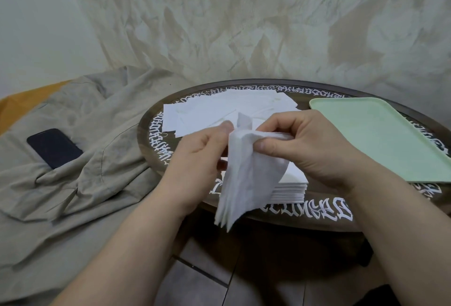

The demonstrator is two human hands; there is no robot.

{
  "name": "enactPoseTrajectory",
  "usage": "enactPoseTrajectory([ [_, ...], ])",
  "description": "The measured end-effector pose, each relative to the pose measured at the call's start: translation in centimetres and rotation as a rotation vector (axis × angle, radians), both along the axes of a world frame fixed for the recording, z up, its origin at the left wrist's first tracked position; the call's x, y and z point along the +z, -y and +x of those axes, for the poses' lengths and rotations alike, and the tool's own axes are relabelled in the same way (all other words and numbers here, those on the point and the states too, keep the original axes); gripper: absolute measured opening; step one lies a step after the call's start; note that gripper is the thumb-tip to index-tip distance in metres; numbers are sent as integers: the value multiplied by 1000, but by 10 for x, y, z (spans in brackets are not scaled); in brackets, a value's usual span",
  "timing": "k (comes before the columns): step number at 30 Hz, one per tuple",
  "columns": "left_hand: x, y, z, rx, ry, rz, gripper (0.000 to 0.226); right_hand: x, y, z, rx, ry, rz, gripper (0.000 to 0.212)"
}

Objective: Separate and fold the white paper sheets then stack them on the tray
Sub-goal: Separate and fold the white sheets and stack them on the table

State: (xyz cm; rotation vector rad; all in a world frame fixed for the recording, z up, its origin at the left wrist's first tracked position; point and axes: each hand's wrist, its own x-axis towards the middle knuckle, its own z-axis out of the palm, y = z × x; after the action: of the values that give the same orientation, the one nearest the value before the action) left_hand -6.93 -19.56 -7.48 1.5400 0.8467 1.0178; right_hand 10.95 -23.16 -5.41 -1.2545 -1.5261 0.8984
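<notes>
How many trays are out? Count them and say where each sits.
1. The green tray lies on the right side of the round table, beyond the right hand, with nothing on it. Its right end runs past the frame edge, so anything beyond that is unseen.

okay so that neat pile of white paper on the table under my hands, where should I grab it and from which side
Grip the paper pile by its near right corner, coming in from the right front. That corner and its layered edge are bare, while the paper bundle held by the left hand and right hand hangs over its left part. Likely best: thumb on top, fingers under the edge.
</notes>
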Motion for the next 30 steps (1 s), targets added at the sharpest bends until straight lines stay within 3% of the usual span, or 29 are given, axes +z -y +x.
enactPoseTrajectory([
  [3,-2,-1,-8,-111,90,-87,38,-1,-2,3,-46,-45,15,9],
  [8,-7,-6,-10,-59,26,-15,45,-1,-1,2,-36,-53,35,11],
  [13,-7,-8,-11,-1,15,21,31,1,0,4,-41,-75,24,7],
  [26,-11,-7,-8,-60,-4,41,57,0,-1,1,-77,-29,28,9],
  [30,-11,-4,-4,-75,-61,103,21,0,-2,0,-80,-16,30,9],
])
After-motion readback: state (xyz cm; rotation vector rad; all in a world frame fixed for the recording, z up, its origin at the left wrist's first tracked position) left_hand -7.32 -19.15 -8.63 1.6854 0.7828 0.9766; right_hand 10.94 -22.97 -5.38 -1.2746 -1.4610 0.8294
